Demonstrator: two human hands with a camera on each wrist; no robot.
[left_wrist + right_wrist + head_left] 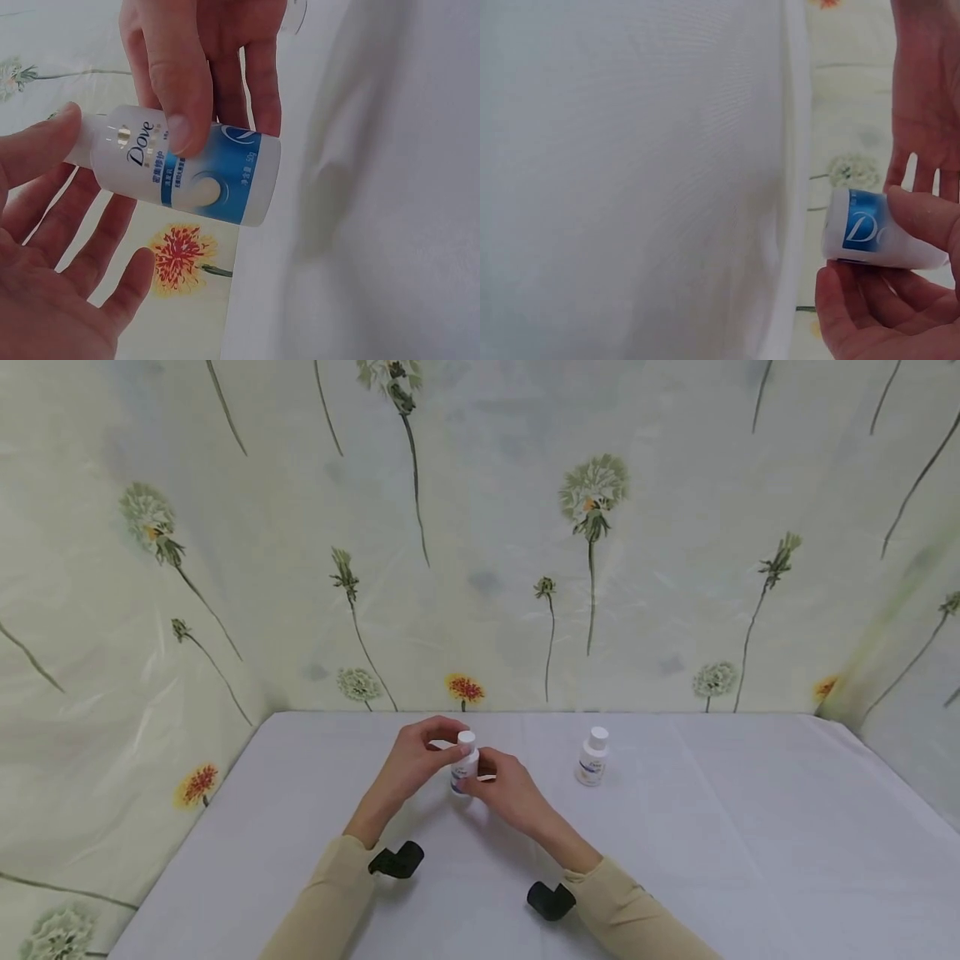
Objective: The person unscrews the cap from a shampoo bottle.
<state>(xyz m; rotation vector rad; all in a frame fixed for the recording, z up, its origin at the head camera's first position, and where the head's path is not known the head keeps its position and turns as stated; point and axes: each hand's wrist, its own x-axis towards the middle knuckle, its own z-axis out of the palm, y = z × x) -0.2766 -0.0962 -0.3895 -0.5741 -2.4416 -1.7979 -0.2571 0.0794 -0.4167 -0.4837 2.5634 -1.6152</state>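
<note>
A small white Dove bottle (464, 770) with a blue label stands roughly upright between both hands in the head view. My left hand (414, 758) pinches its white cap (84, 139) between thumb and fingers. Lower down, my right hand (513, 792) grips the body, its thumb across the label in the left wrist view. That view shows the Dove name and "50g" on the bottle. In the right wrist view the bottle's base (835, 225) points left, and the thumb covers part of the lettering. A second, similar white bottle (592, 758) stands on the table to the right.
A white cloth covers the table (720, 860). Behind it hangs a pale curtain (487, 527) printed with dandelions, which also lines both sides. Black wrist cameras (399, 860) stick out from the cream sleeves (330, 893) close above the cloth.
</note>
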